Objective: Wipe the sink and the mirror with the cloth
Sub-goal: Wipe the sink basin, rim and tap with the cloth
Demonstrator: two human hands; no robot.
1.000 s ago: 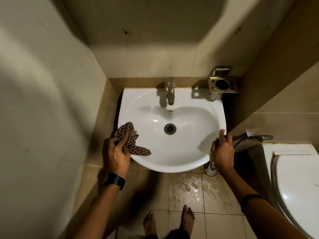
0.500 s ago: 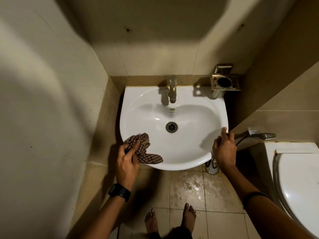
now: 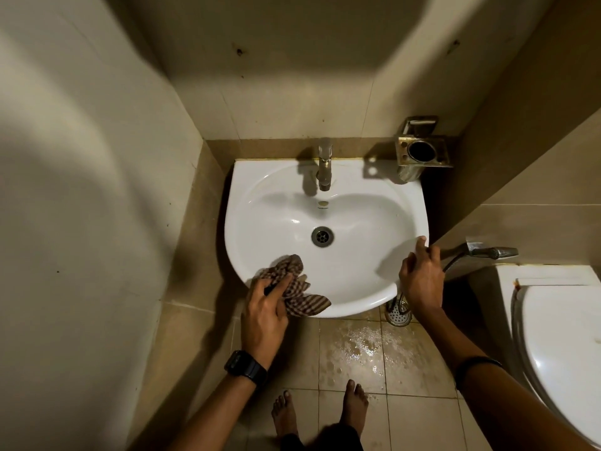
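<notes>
A white oval sink (image 3: 357, 255) is fixed to the tiled back wall, with a metal tap (image 3: 324, 164) at its rear and a round drain (image 3: 322, 236) in the bowl. My left hand (image 3: 265, 315) is shut on a crumpled brown checked cloth (image 3: 292, 288), which presses on the sink's front left rim. My right hand (image 3: 421, 278) rests on the front right rim, fingers curled over the edge, nothing in it. No mirror is in view.
A metal holder (image 3: 422, 151) hangs on the wall at the sink's back right corner. A spray hose head (image 3: 487, 252) sticks out from the right wall. A white toilet (image 3: 559, 346) stands at the right. The floor tiles (image 3: 364, 349) below are wet, near my bare feet.
My left hand has slid the cloth along the sink's rim from the left side round to the front left. My right hand has stayed on the right rim.
</notes>
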